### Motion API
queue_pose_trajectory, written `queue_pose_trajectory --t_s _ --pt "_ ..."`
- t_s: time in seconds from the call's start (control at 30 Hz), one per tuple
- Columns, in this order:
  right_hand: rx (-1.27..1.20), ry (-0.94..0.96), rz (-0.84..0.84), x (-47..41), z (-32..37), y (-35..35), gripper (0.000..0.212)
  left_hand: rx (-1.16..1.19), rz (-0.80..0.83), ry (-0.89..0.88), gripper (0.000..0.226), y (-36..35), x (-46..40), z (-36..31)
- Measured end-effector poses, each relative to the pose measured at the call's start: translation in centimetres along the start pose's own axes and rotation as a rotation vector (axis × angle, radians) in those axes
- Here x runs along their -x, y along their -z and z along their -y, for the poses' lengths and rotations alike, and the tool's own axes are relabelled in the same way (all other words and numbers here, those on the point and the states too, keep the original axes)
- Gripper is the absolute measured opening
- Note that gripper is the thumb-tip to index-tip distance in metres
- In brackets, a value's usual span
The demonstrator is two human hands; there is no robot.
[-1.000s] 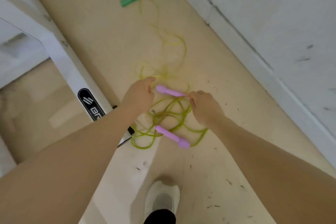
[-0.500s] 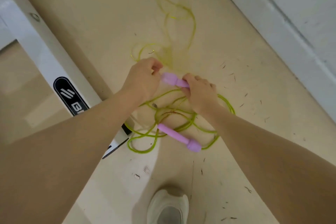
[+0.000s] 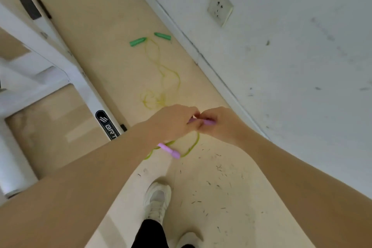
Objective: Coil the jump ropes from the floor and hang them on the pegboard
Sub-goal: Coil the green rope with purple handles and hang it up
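1. Your left hand (image 3: 173,122) and right hand (image 3: 218,123) both pinch one purple handle (image 3: 208,122), now raised off the floor (image 3: 112,50); half a second ago it was barely lifted.
2. The second purple handle (image 3: 168,150) hangs below your left wrist on the green cord (image 3: 192,146), whose tangle has drawn up with it.
3. The green-handled rope (image 3: 155,60) lies untouched near the wall (image 3: 281,62).
4. Judgement: pick-up done, coiling not yet begun. No pegboard in view.
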State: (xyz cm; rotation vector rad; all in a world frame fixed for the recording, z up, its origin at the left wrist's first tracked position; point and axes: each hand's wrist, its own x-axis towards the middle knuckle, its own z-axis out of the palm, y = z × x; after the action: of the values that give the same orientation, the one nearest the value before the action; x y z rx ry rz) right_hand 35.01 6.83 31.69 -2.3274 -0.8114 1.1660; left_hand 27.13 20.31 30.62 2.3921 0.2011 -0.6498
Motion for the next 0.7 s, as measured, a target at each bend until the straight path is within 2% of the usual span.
queue_pose_trajectory --t_s 0.03,0.07,0.17,0.23,0.27,0.33,0.4,0.43,0.53,0.6,0.67,0.7 --pt "-0.002 0.0 -0.024 2.1 1.0 1.7 0.01 0.063 0.016 0.013 0.034 1.3 1.5 -1.9" --pt "-0.018 0.006 -0.081 4.3 2.1 3.4 0.016 0.161 0.015 0.029 0.032 2.6 3.1 -3.8" --pt "-0.173 0.084 -0.386 11.0 5.6 7.3 0.073 0.585 -0.134 0.036 0.026 6.2 8.3 -9.8" --pt "-0.474 0.033 -0.479 15.6 8.6 9.1 0.093 0.917 -0.247 -0.027 0.022 8.4 12.1 -14.3" --pt "-0.653 -0.011 -0.448 17.9 10.1 9.8 0.091 1.021 -0.279 -0.061 0.02 9.5 13.9 -16.4" --pt "-0.903 -0.001 -0.248 21.8 12.5 10.7 0.071 1.105 -0.329 -0.127 0.023 11.4 17.0 -20.4" --pt "-0.989 0.088 -0.049 25.7 14.7 11.4 0.053 1.147 -0.377 -0.158 0.028 13.1 20.2 -23.9" --pt "-1.003 0.135 -0.001 27.6 15.5 11.9 0.048 1.167 -0.419 -0.156 0.03 13.8 21.6 -25.1" --pt "-0.969 0.222 0.034 33.2 17.2 13.5 0.034 1.291 -0.512 -0.16 0.032 15.8 25.6 -28.1" --pt "-0.833 0.173 0.021 36.6 17.7 14.1 0.02 1.339 -0.514 -0.122 0.03 16.3 27.8 -29.3" --pt "-0.714 0.093 -0.104 39.5 17.9 14.5 0.021 1.267 -0.461 -0.036 0.024 16.4 29.6 -30.0" --pt "-0.669 0.064 -0.18 41.0 18.1 14.8 0.027 1.139 -0.407 0.024 0.021 16.6 30.7 -30.5"
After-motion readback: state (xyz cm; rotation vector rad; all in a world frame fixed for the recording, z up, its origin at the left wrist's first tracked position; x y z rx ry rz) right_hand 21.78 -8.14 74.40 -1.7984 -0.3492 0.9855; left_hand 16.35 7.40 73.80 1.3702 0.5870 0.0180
